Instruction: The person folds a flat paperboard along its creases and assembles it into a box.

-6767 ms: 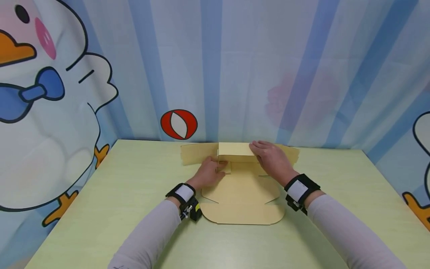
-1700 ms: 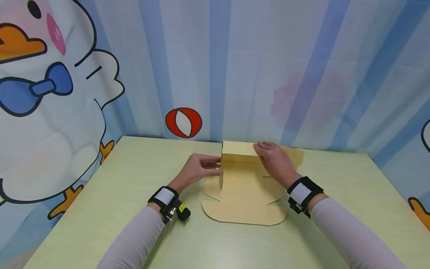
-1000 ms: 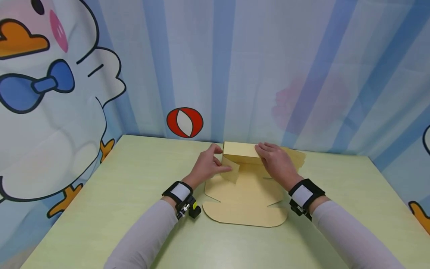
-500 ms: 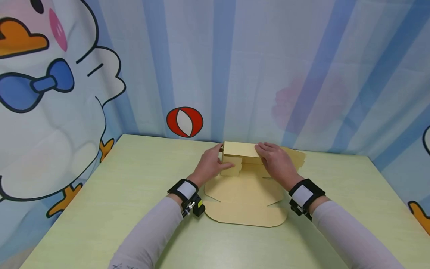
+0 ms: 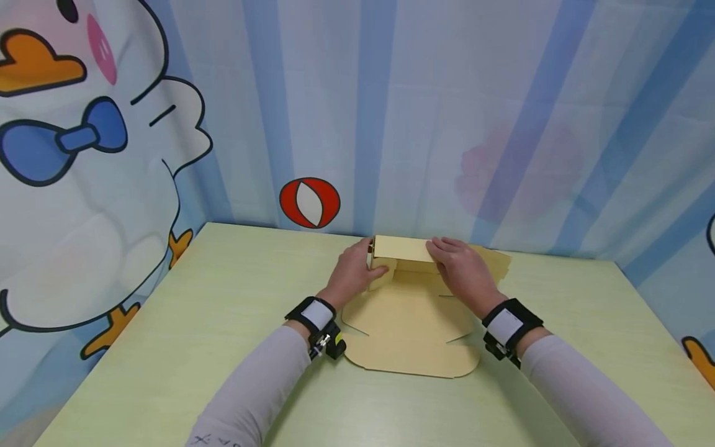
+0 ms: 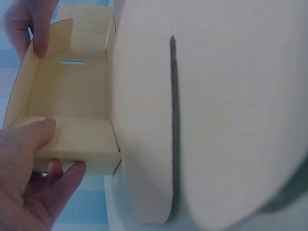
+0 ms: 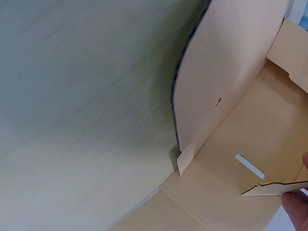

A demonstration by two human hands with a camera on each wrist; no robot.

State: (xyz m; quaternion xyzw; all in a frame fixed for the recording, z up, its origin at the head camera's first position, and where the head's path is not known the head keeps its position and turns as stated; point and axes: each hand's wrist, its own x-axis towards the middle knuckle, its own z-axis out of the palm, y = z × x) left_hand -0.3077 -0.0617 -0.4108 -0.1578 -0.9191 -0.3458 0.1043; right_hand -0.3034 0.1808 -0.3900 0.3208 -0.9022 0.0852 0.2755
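Note:
A partly folded tan cardboard box [image 5: 410,316] lies on the table, its rounded front panel flat and its far end raised. My left hand [image 5: 350,270] grips the left end of that raised part; in the left wrist view its thumb presses on a folded side flap [image 6: 77,134] while the fingers lie along the outside. At the right end, my right hand [image 5: 460,270] holds the raised top panel [image 5: 403,248], fingers over it. A slot [image 7: 250,166] shows in the back wall in the right wrist view. The right flap [image 5: 494,262] sticks outward behind the right hand.
The pale green table [image 5: 240,292] extends on both sides of the cardboard. A striped blue curtain [image 5: 419,124] with cartoon prints hangs directly behind the table's far edge.
The left flap, spread outward at first, has been folded round and inward at the corner. My left hand moved from inside the box to its outer left end. The right hand stayed on the top panel.

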